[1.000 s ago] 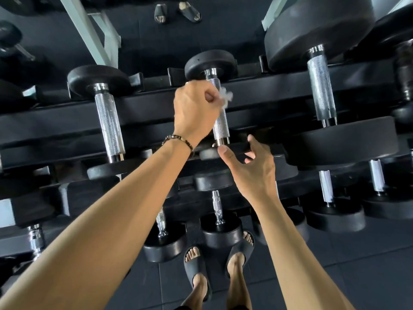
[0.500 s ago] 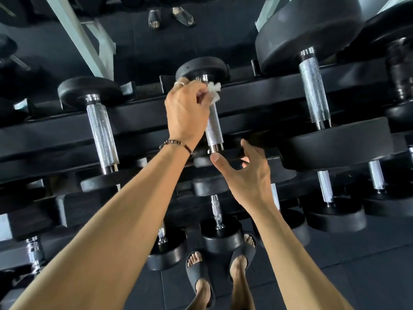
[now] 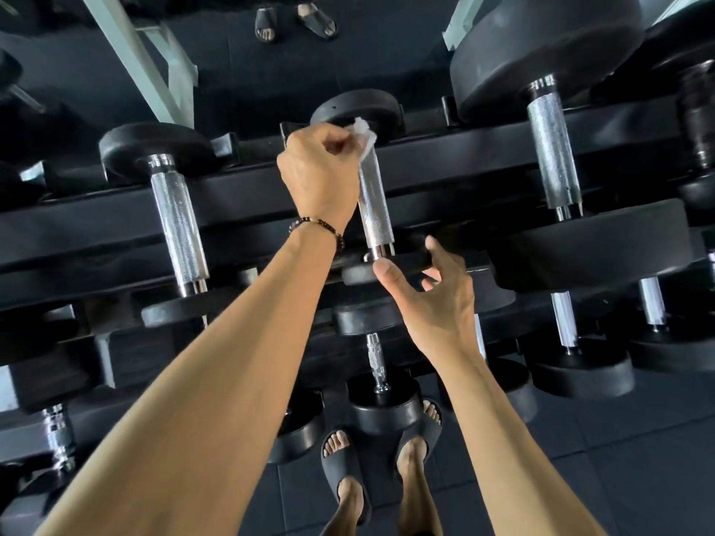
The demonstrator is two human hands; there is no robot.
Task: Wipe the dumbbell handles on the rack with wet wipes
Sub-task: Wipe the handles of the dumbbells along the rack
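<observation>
A black dumbbell with a knurled chrome handle (image 3: pixel 374 205) lies on the top tier of the black rack (image 3: pixel 445 176), in the middle of the head view. My left hand (image 3: pixel 319 172) grips a crumpled white wet wipe (image 3: pixel 365 135) and holds it against the far end of that handle, beside the far black head (image 3: pixel 354 106). My right hand (image 3: pixel 433 299) hovers with spread fingers at the near head (image 3: pixel 387 265) of the same dumbbell, thumb by the handle's near collar. Whether it touches the head I cannot tell.
More dumbbells fill the rack: one to the left (image 3: pixel 178 222), a large one to the right (image 3: pixel 553 148), smaller ones on lower tiers (image 3: pixel 377 361). My feet in black slides (image 3: pixel 344 462) stand on dark floor tiles. Another person's sandalled feet (image 3: pixel 294 19) are beyond the rack.
My left hand has slid the wipe along the handle away from me, from about the middle to the far end. My right hand has stayed by the near head.
</observation>
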